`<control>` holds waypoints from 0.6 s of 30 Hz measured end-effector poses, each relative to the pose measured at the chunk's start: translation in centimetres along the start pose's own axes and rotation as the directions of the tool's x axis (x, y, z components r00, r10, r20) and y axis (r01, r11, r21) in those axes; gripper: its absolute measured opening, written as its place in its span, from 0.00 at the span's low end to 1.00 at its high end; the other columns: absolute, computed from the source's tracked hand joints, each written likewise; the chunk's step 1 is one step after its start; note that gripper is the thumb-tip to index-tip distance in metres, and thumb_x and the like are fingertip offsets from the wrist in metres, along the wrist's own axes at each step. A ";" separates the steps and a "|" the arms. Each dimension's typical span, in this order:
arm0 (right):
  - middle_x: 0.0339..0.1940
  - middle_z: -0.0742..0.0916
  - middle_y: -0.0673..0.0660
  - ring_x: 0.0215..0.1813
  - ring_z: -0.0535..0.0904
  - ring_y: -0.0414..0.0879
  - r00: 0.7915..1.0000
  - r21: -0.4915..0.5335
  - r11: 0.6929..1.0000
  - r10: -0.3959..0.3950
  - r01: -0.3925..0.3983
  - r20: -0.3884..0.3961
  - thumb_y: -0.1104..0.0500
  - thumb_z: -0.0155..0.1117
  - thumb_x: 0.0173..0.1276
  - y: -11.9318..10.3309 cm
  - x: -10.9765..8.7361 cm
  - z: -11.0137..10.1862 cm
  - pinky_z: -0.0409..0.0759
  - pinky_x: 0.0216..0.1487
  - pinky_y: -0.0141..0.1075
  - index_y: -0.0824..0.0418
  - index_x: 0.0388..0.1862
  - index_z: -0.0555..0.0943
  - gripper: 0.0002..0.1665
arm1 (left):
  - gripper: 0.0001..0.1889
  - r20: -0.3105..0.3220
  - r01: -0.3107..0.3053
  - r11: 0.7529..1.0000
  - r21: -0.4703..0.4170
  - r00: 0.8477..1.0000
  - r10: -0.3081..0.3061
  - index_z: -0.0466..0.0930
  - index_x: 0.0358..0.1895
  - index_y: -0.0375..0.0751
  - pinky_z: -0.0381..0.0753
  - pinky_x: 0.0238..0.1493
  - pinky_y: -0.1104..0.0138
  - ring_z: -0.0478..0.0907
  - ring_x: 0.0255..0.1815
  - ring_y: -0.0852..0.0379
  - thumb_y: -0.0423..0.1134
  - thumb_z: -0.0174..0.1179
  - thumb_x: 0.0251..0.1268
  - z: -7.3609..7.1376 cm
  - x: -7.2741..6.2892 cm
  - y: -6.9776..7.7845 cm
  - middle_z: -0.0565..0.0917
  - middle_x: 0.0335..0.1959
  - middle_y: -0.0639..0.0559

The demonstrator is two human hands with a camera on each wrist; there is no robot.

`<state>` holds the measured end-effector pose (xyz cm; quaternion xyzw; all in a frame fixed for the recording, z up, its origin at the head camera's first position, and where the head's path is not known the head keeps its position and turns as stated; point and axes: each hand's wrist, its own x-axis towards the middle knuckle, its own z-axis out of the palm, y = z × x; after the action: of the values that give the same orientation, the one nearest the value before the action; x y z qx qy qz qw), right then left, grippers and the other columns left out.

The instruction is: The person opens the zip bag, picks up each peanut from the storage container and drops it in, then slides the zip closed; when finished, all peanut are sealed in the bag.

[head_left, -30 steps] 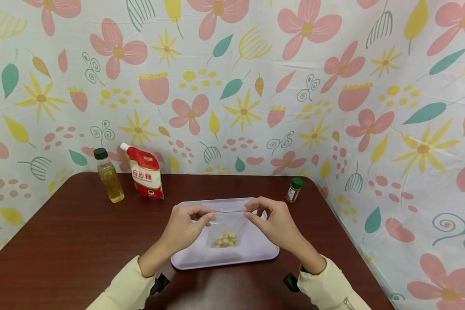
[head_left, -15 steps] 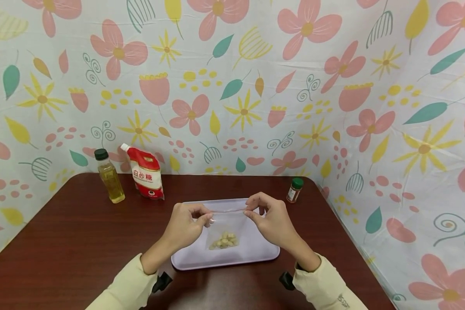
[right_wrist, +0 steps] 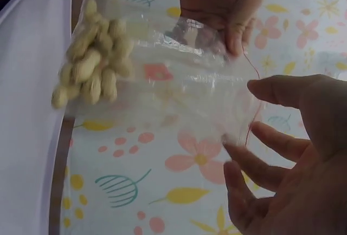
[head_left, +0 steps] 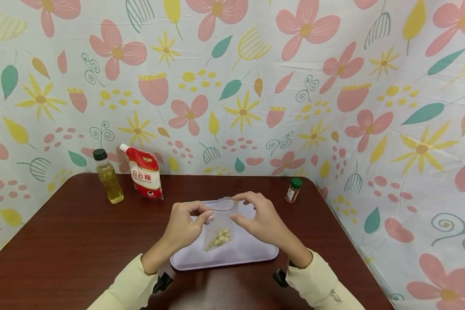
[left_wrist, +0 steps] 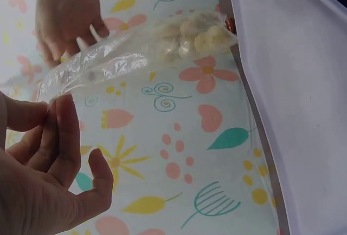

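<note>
A clear zip-lock bag (head_left: pixel 215 223) with a thin red line along its top hangs over a pale lilac tray (head_left: pixel 252 255). Several unshelled peanuts (right_wrist: pixel 89 67) are gathered at its bottom. My left hand (head_left: pixel 184 224) pinches one top corner of the bag between thumb and fingers. At the other side of the mouth, my right hand (head_left: pixel 264 218) has its thumb and fingers spread apart, fingertips right at the bag's edge. The top looks parted, with one side bowed away from the other in the head view.
An oil bottle (head_left: pixel 110 181) with a dark cap and a red-and-white sugar pouch (head_left: pixel 145 174) stand at the back left of the brown table (head_left: pixel 100 245). A small green-capped jar (head_left: pixel 293 190) stands at the back right, before the flowered cloth (head_left: pixel 232 86).
My right hand has let go of its pinch on the bag's top edge, spread its fingers and moved slightly left. The bag's mouth has bowed, and its bottom has tilted; my left hand keeps its grip.
</note>
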<state>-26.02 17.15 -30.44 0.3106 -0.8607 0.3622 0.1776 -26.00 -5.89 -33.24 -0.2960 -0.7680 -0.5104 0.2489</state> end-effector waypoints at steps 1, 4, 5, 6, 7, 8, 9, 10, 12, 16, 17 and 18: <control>0.53 0.84 0.48 0.50 0.75 0.48 1.000 -0.020 1.000 -0.015 0.016 0.009 0.56 0.76 0.59 -0.3 0.2 0.1 0.71 0.45 0.46 0.54 0.55 0.82 0.24 | 0.08 0.003 -0.004 1.000 -0.003 1.000 0.004 0.86 0.26 0.39 0.83 0.28 0.66 0.81 0.21 0.66 0.23 0.67 0.56 0.0 0.0 0.1 0.85 0.21 0.56; 0.57 0.81 0.48 0.53 0.73 0.46 0.997 -0.066 0.996 -0.060 0.063 0.050 0.53 0.77 0.59 -0.9 1.1 0.4 0.64 0.49 0.50 0.53 0.56 0.82 0.25 | 0.09 0.010 -0.007 1.000 -0.005 1.000 0.007 0.85 0.25 0.41 0.83 0.30 0.64 0.81 0.22 0.66 0.24 0.67 0.58 0.1 0.1 0.2 0.85 0.21 0.57; 0.57 0.81 0.47 0.54 0.72 0.45 0.995 -0.076 0.994 -0.073 0.078 0.071 0.52 0.76 0.59 -1.1 1.4 0.5 0.62 0.48 0.50 0.53 0.55 0.83 0.24 | 0.09 0.011 -0.006 1.000 -0.005 1.000 0.006 0.85 0.25 0.41 0.83 0.30 0.63 0.81 0.22 0.66 0.24 0.67 0.58 0.0 0.1 0.2 0.84 0.21 0.58; 0.56 0.82 0.46 0.53 0.73 0.44 0.992 -0.082 0.992 -0.088 0.096 0.093 0.52 0.76 0.60 -1.3 1.7 0.5 0.61 0.47 0.50 0.52 0.53 0.84 0.22 | 0.09 0.013 -0.005 1.000 -0.004 1.000 0.005 0.84 0.25 0.42 0.83 0.30 0.63 0.81 0.22 0.66 0.24 0.67 0.58 0.0 0.1 0.3 0.84 0.20 0.58; 0.53 0.83 0.45 0.52 0.74 0.43 0.988 -0.083 0.990 -0.100 0.110 0.119 0.52 0.75 0.60 -1.4 2.0 0.6 0.61 0.47 0.50 0.51 0.50 0.85 0.19 | 0.09 0.014 -0.005 1.000 -0.001 1.000 0.005 0.84 0.25 0.42 0.83 0.29 0.64 0.80 0.22 0.66 0.24 0.67 0.58 0.0 0.1 0.3 0.84 0.20 0.58; 0.51 0.84 0.43 0.50 0.75 0.42 0.983 -0.082 0.988 -0.114 0.127 0.143 0.52 0.75 0.61 -1.5 2.3 0.6 0.61 0.46 0.49 0.51 0.47 0.86 0.15 | 0.09 0.016 -0.006 1.000 0.000 1.000 0.006 0.84 0.25 0.42 0.83 0.30 0.64 0.80 0.22 0.66 0.24 0.67 0.58 0.0 0.1 0.3 0.83 0.20 0.58; 0.47 0.85 0.42 0.47 0.76 0.40 0.978 -0.076 0.987 -0.131 0.144 0.163 0.53 0.74 0.62 -1.6 2.6 0.6 0.63 0.45 0.48 0.50 0.44 0.86 0.11 | 0.09 0.019 -0.009 1.000 0.000 1.000 0.009 0.85 0.25 0.43 0.82 0.30 0.65 0.80 0.22 0.66 0.25 0.67 0.58 0.0 0.1 0.3 0.84 0.20 0.58; 0.44 0.86 0.42 0.45 0.77 0.39 0.972 -0.059 0.985 -0.147 0.160 0.181 0.53 0.73 0.63 -1.7 2.8 0.6 0.65 0.45 0.46 0.50 0.41 0.87 0.08 | 0.09 0.022 -0.013 1.000 0.000 1.000 0.013 0.85 0.26 0.43 0.82 0.30 0.65 0.80 0.22 0.66 0.25 0.67 0.58 0.0 0.1 0.3 0.84 0.20 0.58; 0.37 0.87 0.42 0.41 0.79 0.38 0.962 0.003 0.984 -0.172 0.176 0.211 0.56 0.73 0.63 -1.8 3.3 0.5 0.72 0.45 0.43 0.52 0.36 0.86 0.04 | 0.08 0.026 -0.024 1.000 -0.003 0.999 0.024 0.86 0.26 0.43 0.82 0.29 0.66 0.80 0.22 0.66 0.26 0.67 0.58 0.1 0.1 0.3 0.84 0.21 0.58; 0.32 0.86 0.43 0.40 0.81 0.37 0.949 0.118 0.983 -0.168 0.141 0.268 0.59 0.71 0.66 -1.9 3.8 0.4 0.81 0.42 0.36 0.57 0.34 0.86 0.03 | 0.07 0.020 -0.042 0.999 -0.001 0.999 0.042 0.87 0.28 0.43 0.81 0.28 0.67 0.81 0.23 0.65 0.26 0.67 0.58 0.1 0.1 0.3 0.85 0.22 0.57; 0.32 0.86 0.44 0.40 0.81 0.37 0.946 0.126 0.984 -0.156 0.125 0.283 0.59 0.70 0.66 -2.0 3.8 0.4 0.81 0.43 0.36 0.58 0.34 0.86 0.03 | 0.08 0.017 -0.043 0.999 0.002 0.999 0.043 0.87 0.27 0.43 0.80 0.27 0.67 0.81 0.23 0.65 0.25 0.67 0.58 0.1 0.1 0.3 0.85 0.22 0.57; 0.32 0.86 0.44 0.40 0.81 0.36 0.944 0.122 0.986 -0.142 0.110 0.297 0.59 0.70 0.67 -2.0 3.8 0.4 0.81 0.43 0.35 0.59 0.34 0.86 0.04 | 0.08 0.014 -0.045 0.999 0.007 0.999 0.045 0.87 0.27 0.43 0.79 0.26 0.67 0.81 0.22 0.65 0.25 0.67 0.57 0.1 0.0 0.3 0.85 0.22 0.57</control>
<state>-27.57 14.22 -27.63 0.4260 -0.8361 0.3420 0.0495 -25.81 -5.73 -33.05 -0.3161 -0.7646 -0.4999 0.2560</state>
